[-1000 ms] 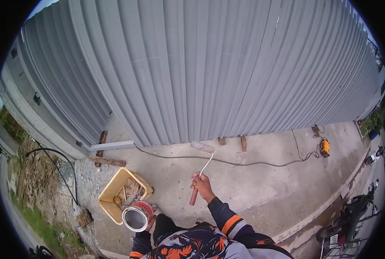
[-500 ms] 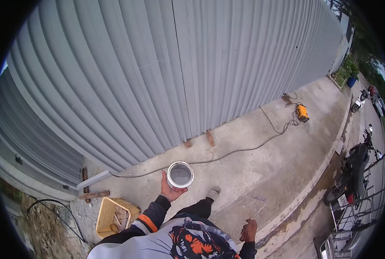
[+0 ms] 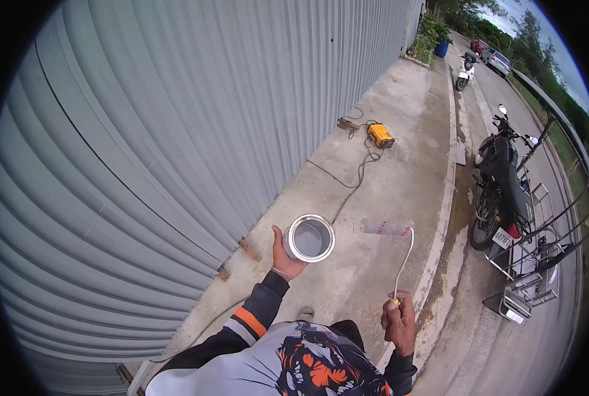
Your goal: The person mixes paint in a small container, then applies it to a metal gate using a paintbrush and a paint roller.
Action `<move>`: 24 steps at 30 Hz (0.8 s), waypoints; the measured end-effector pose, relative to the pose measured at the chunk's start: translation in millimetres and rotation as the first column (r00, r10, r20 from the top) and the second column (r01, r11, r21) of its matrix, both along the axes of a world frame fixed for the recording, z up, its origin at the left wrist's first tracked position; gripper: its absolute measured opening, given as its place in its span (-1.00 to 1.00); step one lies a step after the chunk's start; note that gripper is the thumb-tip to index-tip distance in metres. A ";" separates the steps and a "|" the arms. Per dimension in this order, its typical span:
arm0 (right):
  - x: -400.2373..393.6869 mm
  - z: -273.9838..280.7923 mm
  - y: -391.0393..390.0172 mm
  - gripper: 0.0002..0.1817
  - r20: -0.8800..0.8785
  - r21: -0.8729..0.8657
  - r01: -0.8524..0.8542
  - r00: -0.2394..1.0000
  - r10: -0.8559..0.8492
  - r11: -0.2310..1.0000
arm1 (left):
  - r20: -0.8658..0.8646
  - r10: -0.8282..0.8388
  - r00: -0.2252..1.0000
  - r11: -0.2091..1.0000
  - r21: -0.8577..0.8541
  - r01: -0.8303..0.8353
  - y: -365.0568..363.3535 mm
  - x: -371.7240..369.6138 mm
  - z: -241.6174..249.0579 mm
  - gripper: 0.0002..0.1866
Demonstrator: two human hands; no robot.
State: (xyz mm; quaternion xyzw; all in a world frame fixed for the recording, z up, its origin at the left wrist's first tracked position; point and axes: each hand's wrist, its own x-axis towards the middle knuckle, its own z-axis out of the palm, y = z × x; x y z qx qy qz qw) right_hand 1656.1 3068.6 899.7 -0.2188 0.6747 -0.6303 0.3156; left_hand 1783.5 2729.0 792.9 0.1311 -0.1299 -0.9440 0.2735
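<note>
My left hand (image 3: pixel 288 257) is wrapped round the side and base of an open paint can (image 3: pixel 309 238), with grey paint inside. In my right hand (image 3: pixel 400 323) is the handle of a paint roller (image 3: pixel 388 228); its bent wire frame rises from my fist. The roller sleeve, pale with reddish marks, hangs in the air to the right of the can, apart from it. A grey corrugated metal wall (image 3: pixel 195 119) stands on my left.
An orange machine (image 3: pixel 380 135) with dark cables (image 3: pixel 357 181) sits on the concrete strip ahead. A black motorcycle (image 3: pixel 502 175) with a metal-framed sidecar stands at the right, past the kerb. Wooden pieces (image 3: pixel 249 249) lie at the wall's foot. Farther off is a white scooter (image 3: pixel 466 71).
My view has swung right, along the wall towards the road. The roller has come up higher and nearer the can. The yellow crate at lower left has left the view.
</note>
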 end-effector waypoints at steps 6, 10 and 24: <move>-81.5 9.6 -23.7 -0.60 -0.426 0.181 0.072 0.905 0.013 0.981 | -0.015 -0.069 0.997 0.996 -0.060 0.068 -35.7 -164.0 14.6 -0.03; -174.6 2.0 -54.4 -0.65 -0.702 0.288 0.180 0.708 0.080 0.940 | -0.020 -0.037 0.999 0.994 -0.103 0.035 -67.2 -267.9 -17.1 -0.01; -555.2 41.3 -197.8 -0.62 -0.740 0.503 0.047 0.539 0.402 0.863 | 0.002 0.087 0.996 0.986 -0.146 -0.085 -171.4 -574.8 -7.8 -0.04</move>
